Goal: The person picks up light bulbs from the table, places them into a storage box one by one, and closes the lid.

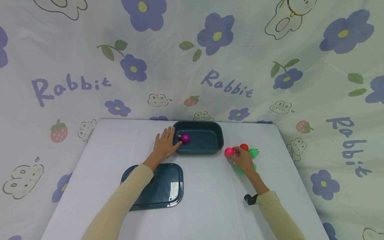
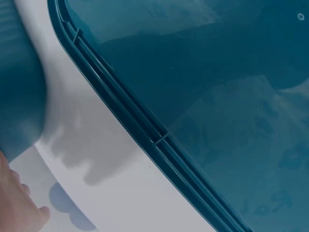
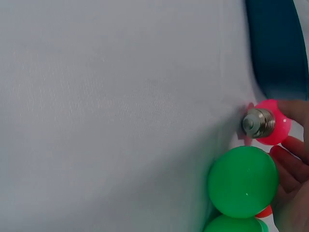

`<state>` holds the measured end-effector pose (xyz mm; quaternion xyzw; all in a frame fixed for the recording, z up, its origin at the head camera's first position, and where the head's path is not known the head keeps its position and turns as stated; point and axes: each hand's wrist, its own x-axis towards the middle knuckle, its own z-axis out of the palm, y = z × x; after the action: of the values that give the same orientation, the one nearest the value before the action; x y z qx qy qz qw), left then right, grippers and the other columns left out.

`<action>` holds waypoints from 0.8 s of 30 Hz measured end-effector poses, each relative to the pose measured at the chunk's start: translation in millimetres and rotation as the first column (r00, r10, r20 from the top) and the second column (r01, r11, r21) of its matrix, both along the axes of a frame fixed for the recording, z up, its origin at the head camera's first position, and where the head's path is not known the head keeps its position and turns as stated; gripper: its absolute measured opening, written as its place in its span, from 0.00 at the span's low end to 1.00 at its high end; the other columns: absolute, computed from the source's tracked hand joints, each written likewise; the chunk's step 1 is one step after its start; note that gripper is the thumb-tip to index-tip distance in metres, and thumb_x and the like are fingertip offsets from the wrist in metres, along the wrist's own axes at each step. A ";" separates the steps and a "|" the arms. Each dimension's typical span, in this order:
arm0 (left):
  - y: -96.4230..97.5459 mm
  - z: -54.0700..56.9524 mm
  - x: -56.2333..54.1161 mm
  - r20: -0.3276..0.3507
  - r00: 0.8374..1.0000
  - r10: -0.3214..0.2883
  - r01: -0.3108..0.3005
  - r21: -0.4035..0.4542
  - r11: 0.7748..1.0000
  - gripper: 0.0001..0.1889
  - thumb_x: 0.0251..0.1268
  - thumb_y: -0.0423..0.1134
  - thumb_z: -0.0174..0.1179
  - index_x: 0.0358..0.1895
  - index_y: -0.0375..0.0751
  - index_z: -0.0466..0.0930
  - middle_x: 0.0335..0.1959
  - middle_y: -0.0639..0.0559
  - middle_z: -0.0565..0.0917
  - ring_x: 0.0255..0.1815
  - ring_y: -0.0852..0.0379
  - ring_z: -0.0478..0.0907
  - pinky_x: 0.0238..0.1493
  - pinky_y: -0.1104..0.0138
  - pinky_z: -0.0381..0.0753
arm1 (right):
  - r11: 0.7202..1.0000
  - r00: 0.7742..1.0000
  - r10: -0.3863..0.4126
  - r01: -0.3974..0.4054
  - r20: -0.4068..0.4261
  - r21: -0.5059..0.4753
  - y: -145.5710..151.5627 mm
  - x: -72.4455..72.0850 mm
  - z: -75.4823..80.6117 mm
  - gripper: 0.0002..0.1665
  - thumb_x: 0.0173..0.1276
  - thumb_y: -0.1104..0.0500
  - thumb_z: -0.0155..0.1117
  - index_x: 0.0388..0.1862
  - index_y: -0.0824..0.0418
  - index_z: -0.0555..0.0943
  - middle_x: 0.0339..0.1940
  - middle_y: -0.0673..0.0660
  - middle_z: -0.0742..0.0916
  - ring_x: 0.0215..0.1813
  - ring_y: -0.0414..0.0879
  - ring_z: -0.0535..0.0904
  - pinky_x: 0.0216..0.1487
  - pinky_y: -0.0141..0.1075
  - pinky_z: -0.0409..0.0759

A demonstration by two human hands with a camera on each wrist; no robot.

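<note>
My left hand rests with spread, straight fingers against the left side of a dark teal box. A purple light bulb lies inside the box at its left end, metal base pointing left. To the right of the box, my right hand pinches a pink light bulb between thumb and fingers. In the right wrist view the pink bulb's metal screw base shows. Close around that hand lie a red bulb and green bulbs, partly hidden by the hand.
A dark teal lid lies on the white table at front left, under my left forearm. A small black object shows by my right wrist. Behind the table hangs a patterned cloth.
</note>
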<state>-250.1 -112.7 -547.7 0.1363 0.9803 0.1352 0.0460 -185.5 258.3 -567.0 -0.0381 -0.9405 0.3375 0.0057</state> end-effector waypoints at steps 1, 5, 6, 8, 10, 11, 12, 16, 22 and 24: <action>0.0 0.0 0.2 -0.001 1.000 -0.002 0.002 -0.003 1.000 0.46 0.74 0.64 0.45 0.80 0.33 0.43 0.80 0.36 0.48 0.79 0.39 0.44 0.73 0.40 0.44 | 1.000 1.000 0.006 -0.006 0.002 0.013 -1.2 0.5 0.0 0.31 0.62 0.54 0.75 0.61 0.66 0.79 0.52 0.65 0.84 0.50 0.58 0.79 0.45 0.48 0.84; 0.2 -0.7 0.2 -0.003 1.000 -0.005 0.005 -0.008 1.000 0.46 0.74 0.63 0.44 0.80 0.33 0.43 0.80 0.35 0.48 0.79 0.39 0.45 0.73 0.40 0.45 | 0.999 1.000 0.009 -0.010 0.012 0.043 -5.7 1.7 1.2 0.33 0.60 0.51 0.76 0.61 0.65 0.79 0.52 0.64 0.85 0.51 0.58 0.80 0.45 0.49 0.84; 0.4 -1.0 0.0 -0.001 1.000 -0.006 0.006 -0.013 1.000 0.46 0.74 0.64 0.44 0.80 0.33 0.43 0.80 0.36 0.48 0.80 0.39 0.44 0.74 0.40 0.44 | 0.999 1.000 0.009 -0.009 0.013 0.043 -6.4 1.5 1.3 0.33 0.61 0.51 0.76 0.61 0.65 0.79 0.52 0.64 0.85 0.51 0.59 0.80 0.46 0.49 0.84; 0.6 -1.4 -0.7 0.000 1.000 -0.006 0.006 -0.017 1.000 0.46 0.74 0.64 0.44 0.80 0.34 0.42 0.80 0.36 0.48 0.80 0.39 0.44 0.74 0.40 0.44 | 0.999 1.000 0.008 -0.009 0.018 0.051 -7.4 1.1 1.1 0.33 0.62 0.51 0.75 0.62 0.64 0.78 0.53 0.64 0.85 0.52 0.58 0.80 0.47 0.49 0.84; 0.6 -1.5 -1.4 0.002 1.000 -0.007 0.007 -0.024 1.000 0.46 0.74 0.64 0.43 0.80 0.34 0.42 0.80 0.37 0.47 0.80 0.39 0.44 0.74 0.41 0.44 | 0.999 1.000 0.001 -0.002 0.019 0.048 -8.2 0.7 1.2 0.32 0.63 0.52 0.75 0.62 0.65 0.78 0.53 0.65 0.85 0.52 0.59 0.80 0.49 0.49 0.83; 0.7 -1.8 -1.7 0.003 1.000 -0.007 0.007 -0.028 1.000 0.46 0.74 0.65 0.43 0.80 0.34 0.41 0.80 0.37 0.47 0.80 0.39 0.44 0.74 0.41 0.44 | 0.999 1.000 0.000 -0.001 0.018 0.047 -8.4 0.4 1.2 0.32 0.63 0.53 0.74 0.62 0.65 0.78 0.53 0.65 0.85 0.52 0.59 0.80 0.49 0.50 0.83; 0.7 -1.6 -1.9 0.005 1.000 -0.007 0.007 -0.034 0.999 0.46 0.74 0.65 0.43 0.80 0.34 0.41 0.81 0.37 0.47 0.80 0.40 0.44 0.74 0.41 0.44 | 0.999 1.000 0.000 -0.001 0.018 0.046 -8.5 0.3 1.3 0.32 0.63 0.54 0.74 0.63 0.66 0.77 0.53 0.66 0.85 0.53 0.59 0.81 0.50 0.50 0.83; 0.7 -1.0 -2.5 0.005 1.000 -0.006 0.006 -0.036 0.999 0.46 0.74 0.65 0.43 0.80 0.34 0.41 0.80 0.37 0.47 0.80 0.40 0.44 0.74 0.41 0.44 | 1.000 1.000 -0.004 0.004 0.000 0.016 -8.4 0.8 4.4 0.31 0.63 0.56 0.74 0.63 0.67 0.77 0.52 0.66 0.85 0.52 0.60 0.80 0.49 0.50 0.83; -0.6 -0.9 -3.1 0.012 1.000 -0.008 0.008 -0.043 0.999 0.47 0.74 0.66 0.42 0.80 0.35 0.41 0.81 0.37 0.47 0.80 0.40 0.43 0.74 0.41 0.43 | 0.999 0.999 -0.006 0.004 -0.032 -0.050 -4.6 2.7 13.2 0.31 0.65 0.58 0.72 0.64 0.67 0.76 0.54 0.65 0.84 0.54 0.59 0.80 0.51 0.50 0.82; -0.9 -1.3 -3.3 0.013 1.000 -0.010 0.011 -0.047 0.999 0.47 0.74 0.66 0.41 0.80 0.35 0.40 0.81 0.37 0.46 0.80 0.40 0.42 0.74 0.41 0.43 | 0.997 0.999 -0.007 0.004 -0.046 -0.076 -3.4 3.6 17.5 0.30 0.66 0.58 0.72 0.64 0.67 0.76 0.55 0.66 0.84 0.55 0.60 0.80 0.53 0.51 0.82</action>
<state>-253.4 -113.5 -549.0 0.1394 0.9822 0.1128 0.0563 -181.9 254.9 -549.5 -0.0329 -0.9266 0.3735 0.0271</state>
